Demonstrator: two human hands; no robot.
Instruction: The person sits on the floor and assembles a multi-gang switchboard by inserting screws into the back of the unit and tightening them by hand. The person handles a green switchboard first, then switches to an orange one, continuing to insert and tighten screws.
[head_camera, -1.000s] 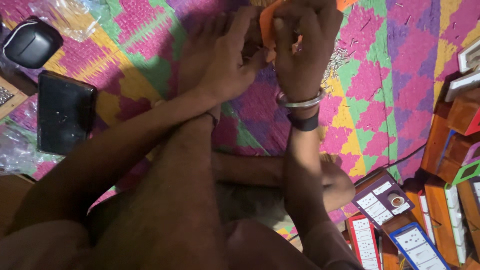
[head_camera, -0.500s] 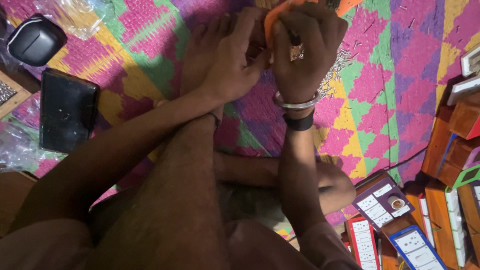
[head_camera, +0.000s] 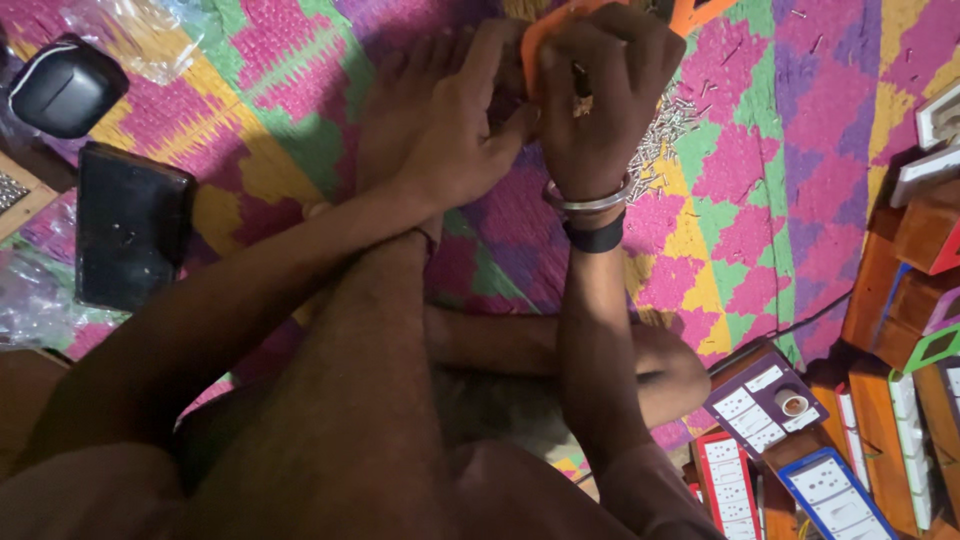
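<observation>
My right hand (head_camera: 610, 95) is closed around an orange plastic piece (head_camera: 545, 35) at the top of the view, with a metal bangle and a black band on its wrist. My left hand (head_camera: 455, 130) presses against that same orange piece from the left, its fingers bent at the edge. Both hands hover over a bright woven mat (head_camera: 760, 190). A heap of small metal screws (head_camera: 665, 135) lies on the mat just right of my right wrist. What the fingers do under the piece is hidden.
A black case (head_camera: 65, 85) and a flat black box (head_camera: 130, 235) lie at the left, with clear plastic bags (head_camera: 40, 300) nearby. Orange boxes (head_camera: 900, 290) and printed cards with switches (head_camera: 765, 400) crowd the right and lower right. My crossed legs fill the bottom.
Both hands stay on the orange piece and have shifted slightly up and right in the view. The screw heap beside my right wrist now shows more clearly.
</observation>
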